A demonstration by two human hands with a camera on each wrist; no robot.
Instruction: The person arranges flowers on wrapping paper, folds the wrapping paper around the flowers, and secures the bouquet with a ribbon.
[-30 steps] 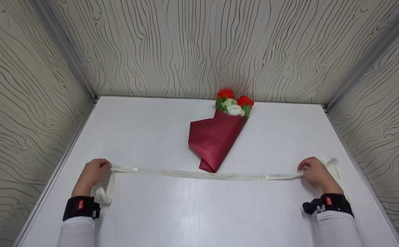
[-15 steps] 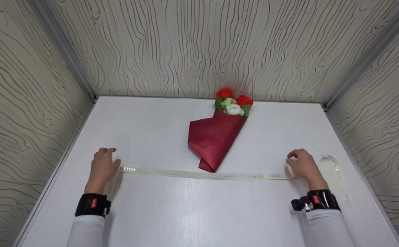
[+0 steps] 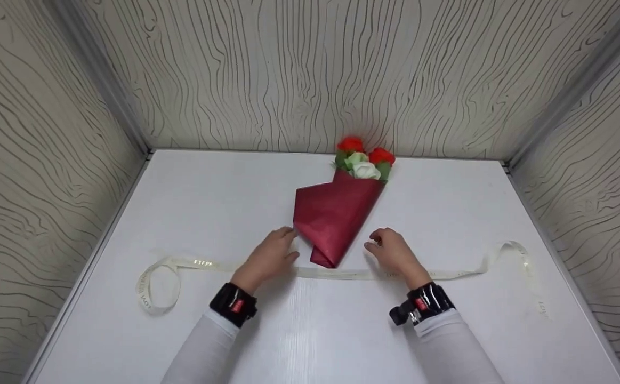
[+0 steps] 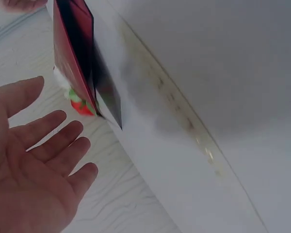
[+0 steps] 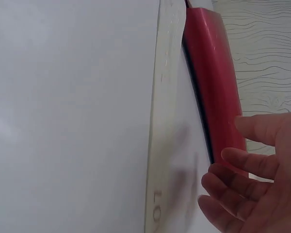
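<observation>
A bouquet of red and white flowers, wrapped in dark red paper, lies in the middle of the white table. Just below its pointed lower end runs a cream ribbon with gold lettering, stretched across the table. My left hand hovers over the ribbon, fingertips close to the left edge of the wrapping; in the left wrist view its fingers are spread and hold nothing. To the right of the bouquet is my right hand, fingers loosely bent, with nothing in them in the right wrist view.
The ribbon's left end curls into a loop on the table, and its right end bends up and back down near the right edge. A wood-grain patterned wall stands behind the table, with side walls left and right.
Both hands have let go of the ribbon near its two ends and moved inward to either side of the bouquet. The ribbon's left end now lies in a loop. The bouquet has stayed put.
</observation>
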